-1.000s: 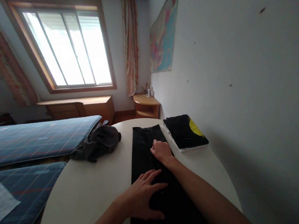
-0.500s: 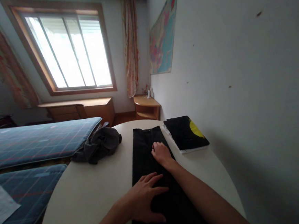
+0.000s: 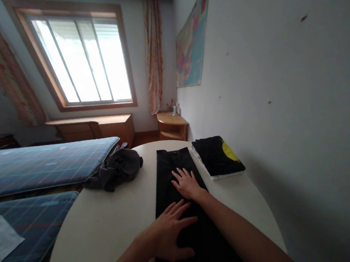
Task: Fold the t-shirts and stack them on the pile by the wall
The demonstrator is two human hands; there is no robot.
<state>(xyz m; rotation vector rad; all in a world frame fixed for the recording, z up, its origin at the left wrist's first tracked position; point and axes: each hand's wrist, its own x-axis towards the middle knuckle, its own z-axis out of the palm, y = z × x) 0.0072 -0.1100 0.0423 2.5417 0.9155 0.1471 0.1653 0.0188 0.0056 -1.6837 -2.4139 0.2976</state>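
Black trousers [image 3: 169, 163], folded lengthwise into a long strip, lie flat on the white round table [image 3: 116, 228] with the waistband at the far end. My left hand [image 3: 173, 230] rests on the nearer part of the cloth, fingers spread and thumb apart. Farther up, my right hand [image 3: 187, 184] lies on the trousers with its fingers stretched out and apart. Neither hand grips anything. The near end of the trousers runs out of view at the bottom.
Folded black and white clothing with a yellow patch [image 3: 217, 156] lies at the table's right edge, near the wall. A crumpled dark grey garment [image 3: 120, 167] sits at the left edge. Beside the table are blue checked mattresses [image 3: 44, 165] with a white paper [image 3: 3, 239].
My right hand has gone from curled fingers at the trousers' middle line to open fingers laid flat, slightly nearer and leftward. My left hand has hardly moved.
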